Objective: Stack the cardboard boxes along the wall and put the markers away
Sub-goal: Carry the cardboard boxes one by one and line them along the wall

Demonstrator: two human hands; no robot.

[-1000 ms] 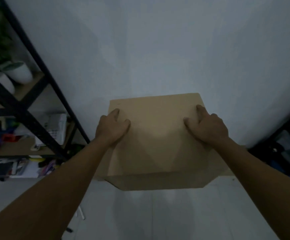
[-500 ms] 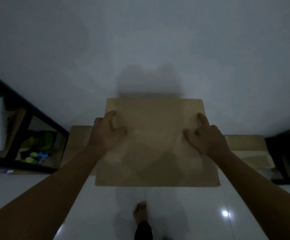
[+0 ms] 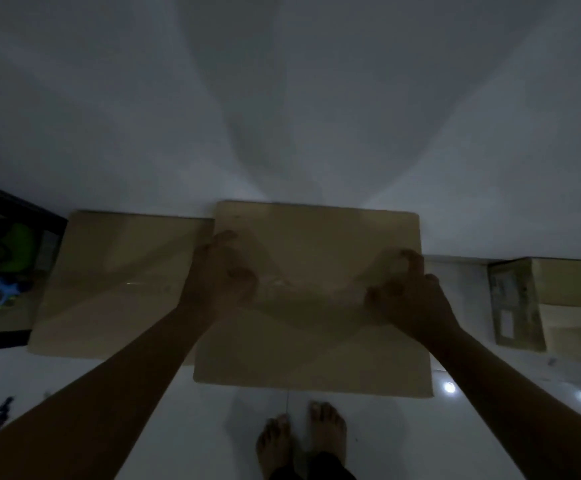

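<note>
I look down on a plain brown cardboard box (image 3: pixel 316 244) right against the white wall. My left hand (image 3: pixel 219 275) grips its left edge and my right hand (image 3: pixel 412 296) grips its right edge, with fingers curled on the top face. Its top sits nearer to me than the flat cardboard box (image 3: pixel 115 282) beside it on the left, which it slightly overlaps. What lies under the held box is hidden. A third cardboard box (image 3: pixel 566 299), with a label on its side, stands by the wall at the right. Several dark markers (image 3: pixel 1 412) lie on the floor at the lower left.
A black shelf unit (image 3: pixel 8 216) with green and blue items stands at the far left. My bare feet (image 3: pixel 299 434) are on the glossy white tiled floor (image 3: pixel 212 427) just in front of the held box. White floor shows between the middle and right boxes.
The box has come down from chest height to low against the wall, both hands still on it. My view has tilted down, bringing the neighbouring boxes, my feet and the markers into sight.
</note>
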